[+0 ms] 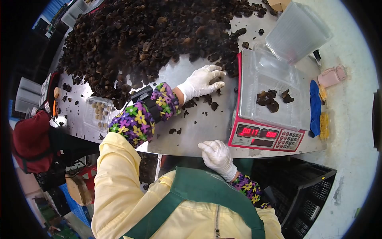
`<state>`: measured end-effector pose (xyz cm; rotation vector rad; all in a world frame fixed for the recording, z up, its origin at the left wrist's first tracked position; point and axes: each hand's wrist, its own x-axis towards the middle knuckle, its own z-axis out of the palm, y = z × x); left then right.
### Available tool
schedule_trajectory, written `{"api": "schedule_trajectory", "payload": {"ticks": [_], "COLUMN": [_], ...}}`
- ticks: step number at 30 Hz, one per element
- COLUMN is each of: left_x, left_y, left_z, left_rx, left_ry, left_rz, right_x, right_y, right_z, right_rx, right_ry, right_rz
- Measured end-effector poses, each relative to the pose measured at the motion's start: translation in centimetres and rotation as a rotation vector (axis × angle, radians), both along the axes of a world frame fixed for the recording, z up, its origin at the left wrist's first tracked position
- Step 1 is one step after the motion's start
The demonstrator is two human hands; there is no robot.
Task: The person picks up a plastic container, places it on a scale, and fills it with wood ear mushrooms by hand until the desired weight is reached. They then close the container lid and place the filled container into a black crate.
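My left hand, in a white glove, reaches over the metal table beside the heap of dark wood ear mushrooms. Its fingers are apart, the tips right at some loose pieces. My right hand, gloved too, is closed with curled fingers at the table's front edge; what it holds, if anything, is hidden. Right of both hands stands a red digital scale with a lit display. On its pan lies an open clear plastic box, holding a few mushroom pieces. Small scraps lie scattered below my left hand.
Stacked clear boxes stand behind the scale. A pink bottle and a blue strip are at the right. Another clear box holds small round pale items. A person in red is at left. Black crates stand below the table.
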<state>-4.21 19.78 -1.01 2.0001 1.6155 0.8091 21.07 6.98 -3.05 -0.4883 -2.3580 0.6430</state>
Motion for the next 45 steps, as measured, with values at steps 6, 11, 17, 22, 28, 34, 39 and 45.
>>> {"api": "schedule_trajectory", "payload": {"ticks": [6,11,17,22,28,34,39,45], "left_x": [0.5,-0.1,-2.1,-1.4,4.4,5.9,3.8,-0.2], "left_y": [-2.7,-10.6,-19.4,-22.9,-12.8,-6.2,-11.1,-27.5], "left_z": [-1.4,0.2,3.2,0.2,0.5,-1.8,-1.8,0.5], "left_rx": [0.14,0.047,-0.039,-0.057,0.006,0.276,0.291,0.065], "left_ry": [0.091,0.136,0.318,0.518,0.381,0.323,0.381,0.529], "left_rz": [-0.213,-0.334,0.065,0.235,0.219,0.242,0.313,0.459], "right_x": [0.1,0.1,0.2,0.0,0.2,0.3,0.6,0.5], "right_y": [0.0,0.0,0.0,-0.1,-0.1,-0.3,-0.2,-0.1], "right_z": [-0.3,-0.3,-0.6,-0.6,-0.5,-0.8,-1.0,-1.0], "right_rx": [-0.011,-0.007,-0.006,-0.005,0.028,0.033,0.025,0.058], "right_ry": [0.009,0.018,0.045,0.062,0.076,0.073,0.071,0.096], "right_rz": [-0.001,0.01,0.01,0.004,0.007,-0.016,-0.003,-0.001]}}
